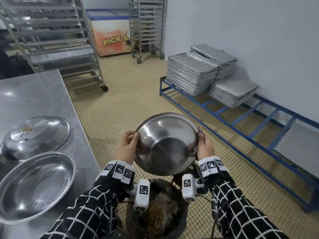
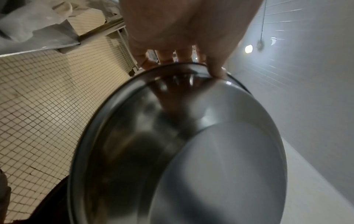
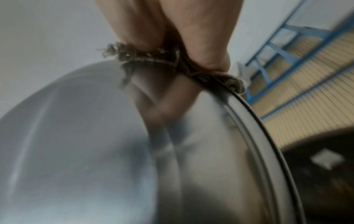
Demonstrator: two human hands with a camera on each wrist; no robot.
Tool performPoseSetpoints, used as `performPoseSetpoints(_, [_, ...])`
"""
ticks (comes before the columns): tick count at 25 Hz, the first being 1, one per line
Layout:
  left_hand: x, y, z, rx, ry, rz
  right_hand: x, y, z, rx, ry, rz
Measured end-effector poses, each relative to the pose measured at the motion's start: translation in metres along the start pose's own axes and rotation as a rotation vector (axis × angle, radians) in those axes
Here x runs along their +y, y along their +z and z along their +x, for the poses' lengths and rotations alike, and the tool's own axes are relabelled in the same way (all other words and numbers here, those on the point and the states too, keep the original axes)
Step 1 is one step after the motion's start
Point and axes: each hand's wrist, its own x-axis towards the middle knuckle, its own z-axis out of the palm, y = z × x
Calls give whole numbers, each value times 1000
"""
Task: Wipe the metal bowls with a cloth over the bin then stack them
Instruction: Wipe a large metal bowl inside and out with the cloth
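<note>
1. the steel desk (image 1: 39, 94) fills the left side; the tiled floor (image 1: 131, 100) runs past it toward the blue frame (image 1: 259, 118) by the wall, which carries stacks of baking trays (image 1: 191, 75).
2. two metal bowls rest near the desk's front right edge: one upside down (image 1: 36, 133), the other open side up (image 1: 34, 185) just in front of it.
3. the dark bin (image 1: 162, 213) stands on the floor beside the desk's front corner, below the hands.
4. a third metal bowl (image 1: 166, 144) is held tilted in the air above the bin, its inside facing the person.
5. the left hand (image 1: 126, 146) holds the bowl's left rim, thumb inside, fingers (image 2: 164, 58) behind: grip closed on the bowl.
6. the right hand (image 1: 205, 145) pinches a frayed brown cloth (image 3: 153, 56) against the bowl's right rim: grip closed on the cloth.
</note>
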Motion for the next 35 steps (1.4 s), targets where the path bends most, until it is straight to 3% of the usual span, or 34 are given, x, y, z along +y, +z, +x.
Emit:
performPoseSetpoints(6, [10,12,-10,-205,154,171,-43,-5,9,-208,-507,-495])
performPoseSetpoints(9, [19,19,-11,-199,232,332,-60,10,0,-322,-740,-653])
performPoseSetpoints(10, [20,19,-10,-187,228,319,-62,15,-4,-290,-805,-655])
performPoseSetpoints(14, [24,19,-7,-95,154,154,-60,36,-25,88,-976,-616])
performPoseSetpoints(16, [26,21,-4,-70,91,53,-58,47,-41,148,-1030,-657])
performPoseSetpoints(19, [28,23,-1,-86,49,0,-53,48,-44,262,-894,-655])
performPoseSetpoints(21, [24,21,-1,-94,37,10,-42,40,-31,309,-595,-499])
performPoseSetpoints(23, [23,18,-1,-60,18,-12,-29,28,-14,226,-249,-231])
performPoseSetpoints(25, [23,15,2,-28,7,-26,-20,17,-6,134,-110,-174])
performPoseSetpoints(27, [26,13,4,-9,20,-13,-23,11,-9,142,-203,-220])
performPoseSetpoints(30, [32,16,4,-26,68,4,-45,24,-30,114,-516,-177])
performPoseSetpoints(33, [36,24,1,-63,89,2,-53,56,-53,64,-805,-509])
performPoseSetpoints(35, [38,25,0,-90,63,-43,-50,65,-48,121,-781,-610])
